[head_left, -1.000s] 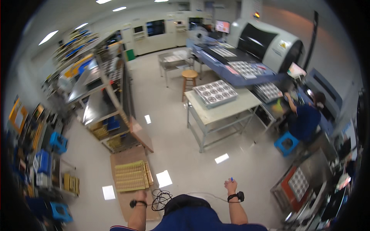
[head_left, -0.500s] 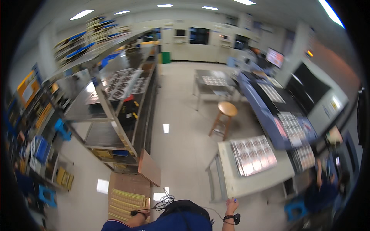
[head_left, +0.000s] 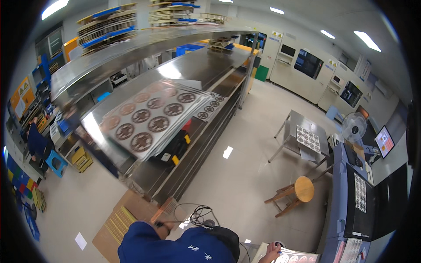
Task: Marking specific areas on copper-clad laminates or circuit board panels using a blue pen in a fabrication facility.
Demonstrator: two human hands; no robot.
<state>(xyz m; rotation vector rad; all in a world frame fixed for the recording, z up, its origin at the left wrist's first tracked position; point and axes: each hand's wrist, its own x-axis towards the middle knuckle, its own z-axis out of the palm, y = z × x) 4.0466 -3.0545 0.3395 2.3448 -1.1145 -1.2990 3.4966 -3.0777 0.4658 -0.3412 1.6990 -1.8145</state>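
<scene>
My left hand (head_left: pixel 165 229) hangs low beside my body, near a tangle of black cable (head_left: pixel 202 215) and the yellow slatted trays on the floor. A small black device sits at that wrist; the fingers are blurred, and I cannot tell what they do. At the lower edge, my right hand (head_left: pixel 271 254) is half closed, with a small blue-tipped thing (head_left: pixel 279 252) at the fingers, too small to name. Under and beside it lie printed sheets with round designs (head_left: pixel 298 258). Ahead on the left, a stack of sheets with dark round prints (head_left: pixel 153 115) rests on a metal shelf.
The metal shelf rack (head_left: pixel 219 59) fills the left; its corner stands close ahead. Yellow slatted trays (head_left: pixel 115 225) lie on cardboard by its foot. To the right are a wooden stool (head_left: pixel 304 189), a metal table (head_left: pixel 302 118) and a blue-grey machine (head_left: pixel 340 193). Another person (head_left: pixel 38 138) works far left.
My view has swung left, and the shelf rack is much nearer. The stool and machine have shifted right in view. My right hand now appears lower, by the printed sheets.
</scene>
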